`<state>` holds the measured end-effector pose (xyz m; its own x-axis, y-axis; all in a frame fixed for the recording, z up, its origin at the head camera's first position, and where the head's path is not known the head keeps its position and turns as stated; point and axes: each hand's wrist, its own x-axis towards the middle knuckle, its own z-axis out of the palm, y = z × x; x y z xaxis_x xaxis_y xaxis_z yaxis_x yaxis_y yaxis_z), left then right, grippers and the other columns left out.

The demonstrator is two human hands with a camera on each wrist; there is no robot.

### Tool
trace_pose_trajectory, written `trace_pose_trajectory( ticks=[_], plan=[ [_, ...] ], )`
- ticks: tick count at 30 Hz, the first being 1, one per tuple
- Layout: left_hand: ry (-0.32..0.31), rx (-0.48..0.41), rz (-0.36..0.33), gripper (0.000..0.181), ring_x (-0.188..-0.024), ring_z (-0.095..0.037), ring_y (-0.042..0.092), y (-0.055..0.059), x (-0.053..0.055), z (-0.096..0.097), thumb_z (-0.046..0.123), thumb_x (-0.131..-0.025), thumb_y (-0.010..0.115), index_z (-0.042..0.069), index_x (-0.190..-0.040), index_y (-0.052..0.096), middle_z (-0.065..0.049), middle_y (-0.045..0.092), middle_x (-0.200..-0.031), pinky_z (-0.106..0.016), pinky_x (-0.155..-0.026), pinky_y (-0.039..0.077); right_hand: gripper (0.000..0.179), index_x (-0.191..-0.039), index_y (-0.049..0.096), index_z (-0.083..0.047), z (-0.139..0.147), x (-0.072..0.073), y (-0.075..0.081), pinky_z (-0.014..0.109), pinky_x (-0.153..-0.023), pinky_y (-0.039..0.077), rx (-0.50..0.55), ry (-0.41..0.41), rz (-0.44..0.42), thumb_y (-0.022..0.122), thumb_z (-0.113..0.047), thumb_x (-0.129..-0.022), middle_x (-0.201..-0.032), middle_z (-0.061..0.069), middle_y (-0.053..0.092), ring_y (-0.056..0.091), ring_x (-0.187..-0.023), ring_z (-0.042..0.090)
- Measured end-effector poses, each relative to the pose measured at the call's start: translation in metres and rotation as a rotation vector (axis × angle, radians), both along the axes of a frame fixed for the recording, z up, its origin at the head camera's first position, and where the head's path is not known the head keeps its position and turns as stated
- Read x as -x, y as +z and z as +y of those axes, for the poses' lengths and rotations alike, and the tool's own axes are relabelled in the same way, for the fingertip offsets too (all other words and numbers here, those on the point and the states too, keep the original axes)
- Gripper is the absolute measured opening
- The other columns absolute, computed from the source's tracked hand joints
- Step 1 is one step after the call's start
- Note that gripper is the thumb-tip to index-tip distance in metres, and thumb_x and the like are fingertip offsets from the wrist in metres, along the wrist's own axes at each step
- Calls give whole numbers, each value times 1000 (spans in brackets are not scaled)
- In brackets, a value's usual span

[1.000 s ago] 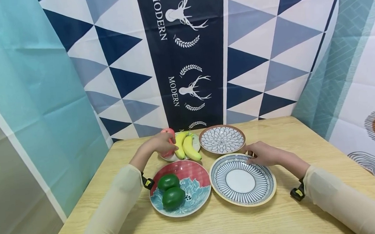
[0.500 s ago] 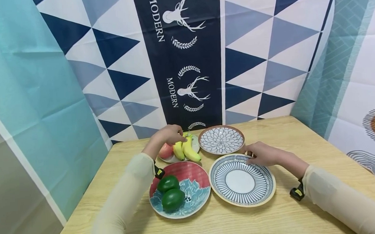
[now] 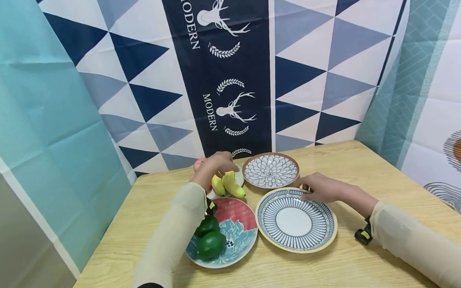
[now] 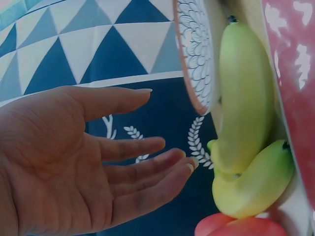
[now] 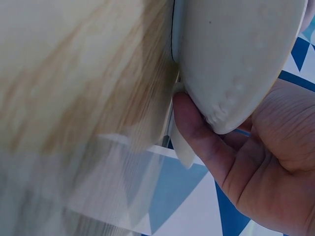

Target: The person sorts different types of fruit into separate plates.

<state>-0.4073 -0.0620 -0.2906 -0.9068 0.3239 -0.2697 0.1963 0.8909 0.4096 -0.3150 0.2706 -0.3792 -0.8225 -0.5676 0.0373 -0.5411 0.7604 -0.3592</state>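
My left hand (image 3: 217, 165) hovers over two yellow bananas (image 3: 233, 186) on a small white plate at the back. In the left wrist view its fingers are spread loosely and hold nothing, close to the bananas (image 4: 246, 93). Red fruit (image 3: 199, 163) lies beside them, partly hidden by the hand. My right hand (image 3: 323, 188) grips the far right rim of a blue-and-white striped plate (image 3: 294, 222). One finger lies against the pale underside of this plate (image 5: 236, 59) in the right wrist view.
A red-and-blue flowered plate (image 3: 239, 208) with two dark green oval fruits (image 3: 211, 244) stands front left, partly under my left sleeve. Behind the striped plate sits a brown-rimmed dish (image 3: 271, 171) with a petal pattern. A patterned cloth (image 3: 235, 75) hangs behind the wooden table (image 3: 122, 226).
My left hand has moved right from the red fruit to above the bananas. Its forearm now covers part of the flowered plate. The right hand has stayed at the striped plate's rim.
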Motion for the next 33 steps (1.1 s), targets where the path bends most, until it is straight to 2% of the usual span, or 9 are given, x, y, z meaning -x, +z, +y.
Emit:
trace_pose_trajectory(
  ticks=[4,10,17,22,23,26,29,30,33],
  plan=[
    [-11,89,53,43,-106,-31,66,-5,4,6,30,-98,70,2,-130,59,-15,61,-126,-40,-83,62,36,-128,69,-2,1,0,0,31,-73,55,1,-3,3,79,-12,-96,-98,1,69,62,-83,11],
    [-47,266,172,45,-107,-26,58,-14,7,14,32,-95,71,4,-129,64,-13,62,-122,-38,-96,52,36,-128,69,-2,1,0,0,32,-73,54,2,-2,16,79,-12,-95,-101,2,70,61,-84,11],
    [0,265,184,34,-98,-25,55,-30,14,22,29,-94,70,6,-119,68,-10,60,-114,-34,-86,49,35,-127,70,-2,2,0,-1,32,-73,54,1,1,24,80,-12,-95,-101,2,70,61,-84,11],
    [6,280,210,32,-106,-28,59,-44,22,27,26,-92,69,5,-115,72,-14,65,-121,-38,-95,51,35,-126,70,-3,1,0,-1,33,-74,55,-1,2,32,80,-12,-95,-101,2,70,62,-84,12],
    [-1,272,230,34,-105,-27,60,-59,42,26,29,-90,70,6,-114,73,-13,66,-121,-38,-94,52,34,-126,70,-3,1,1,-1,34,-74,55,-4,1,34,80,-12,-95,-101,3,70,62,-84,12],
    [17,306,238,33,-107,-28,60,-68,52,29,28,-89,70,6,-113,74,-14,67,-122,-39,-92,54,35,-127,69,-3,0,2,-2,34,-74,55,-12,-4,33,80,-12,-95,-102,3,71,63,-85,12],
    [39,326,255,26,-101,-26,62,-73,56,31,26,-88,72,8,-105,76,-12,69,-115,-37,-84,57,35,-127,69,-3,0,2,-2,34,-75,56,-13,-4,26,80,-12,-95,-103,4,71,64,-86,13],
    [51,353,251,22,-101,-27,62,-62,39,33,23,-90,71,6,-104,76,-12,69,-114,-36,-84,57,35,-127,69,-3,0,2,-2,34,-75,56,-12,-4,24,80,-12,-95,-103,4,71,64,-86,13],
    [59,372,302,20,-96,-24,62,-62,29,33,22,-90,71,7,-101,75,-11,69,-110,-35,-80,57,36,-128,69,-3,0,2,-1,34,-74,56,-10,-2,21,80,-12,-95,-103,3,71,64,-86,13]
  ],
)
